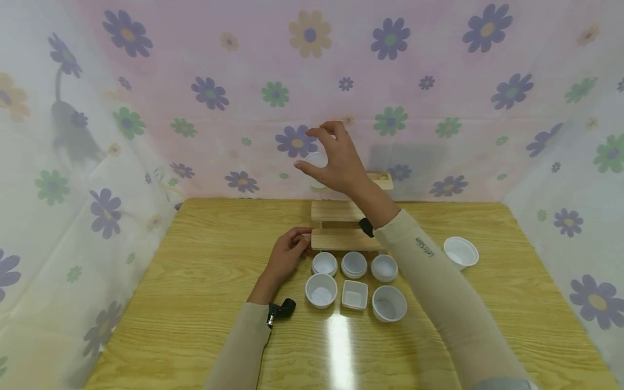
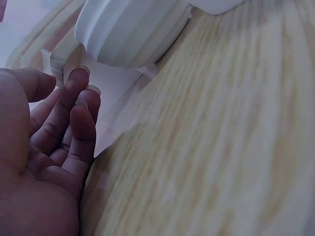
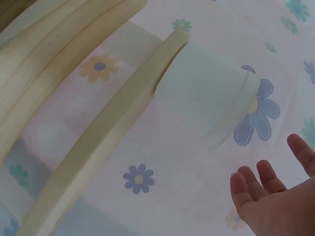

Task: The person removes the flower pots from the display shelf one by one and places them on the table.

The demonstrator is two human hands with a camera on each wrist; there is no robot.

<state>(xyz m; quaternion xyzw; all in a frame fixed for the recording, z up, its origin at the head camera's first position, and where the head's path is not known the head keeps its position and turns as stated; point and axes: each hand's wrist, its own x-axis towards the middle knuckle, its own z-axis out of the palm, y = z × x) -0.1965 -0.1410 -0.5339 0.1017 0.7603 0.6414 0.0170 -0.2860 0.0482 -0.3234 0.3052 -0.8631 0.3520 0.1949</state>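
A tiered wooden stand [image 1: 341, 239] is at the back of the table. On the left end of its top tier sits a white cup [image 3: 202, 93], mostly hidden behind my right hand [image 1: 338, 162] in the head view. Thumb and fingers of that hand are spread around the rim, and the right wrist view has a gap between fingertips and cup. My left hand [image 1: 286, 253] is at the left end of the lowest tier, fingers loosely bent with nothing in them. A ribbed white bowl [image 2: 133, 32] is close to its fingertips.
Two rows of white bowls and cups stand before the stand, including a square dish [image 1: 354, 295] and a larger cup [image 1: 389, 304]. Another white bowl [image 1: 460, 252] is off to the right, beyond my right sleeve. A flowered cloth [image 1: 234, 108] hangs behind the table.
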